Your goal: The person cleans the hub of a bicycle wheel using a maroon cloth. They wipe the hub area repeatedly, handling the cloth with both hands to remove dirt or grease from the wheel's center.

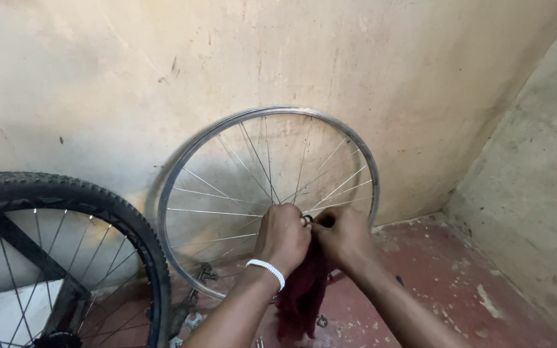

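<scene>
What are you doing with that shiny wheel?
A person has both hands at the middle of a bare silver wheel rim that leans against the wall. The left hand, with a white bracelet on its wrist, and the right hand are bunched together over the hub, and a dark red cloth hangs below them. A second wheel with a knobby black tyre stands to the left, untouched.

tyred bicycle wheel [66, 245] at left | cream wall [356, 64] behind | red floor [446, 283], paint chipped
</scene>
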